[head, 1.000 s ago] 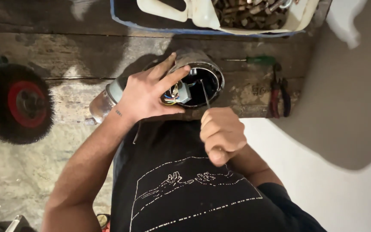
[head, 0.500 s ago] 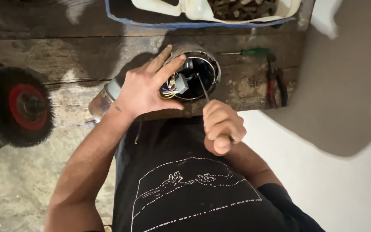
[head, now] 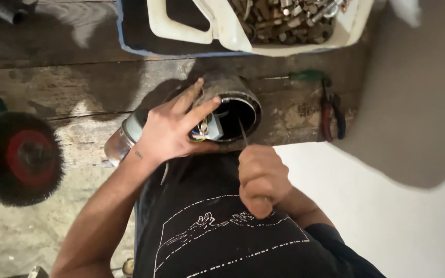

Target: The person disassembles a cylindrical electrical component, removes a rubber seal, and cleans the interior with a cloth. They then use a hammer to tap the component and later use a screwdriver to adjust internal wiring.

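Bench: a worn wooden bench (head: pixel 52 87) is seen beneath the work.
Housing: a metal cylinder (head: pixel 233 100), judged heavy and rigid, is clasped at its rim by the left hand (head: pixel 168 131).
Tool: a thin screwdriver (head: pixel 243 133) is clenched by the right hand (head: pixel 261 177), its tip just inside the opening beside the left fingers.

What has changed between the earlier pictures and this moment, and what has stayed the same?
Very little. The right hand has shifted slightly up toward the cylinder housing, its thin tool still reaching inside. The left hand keeps gripping the rim by the wires. The wire wheel and pliers stayed put.
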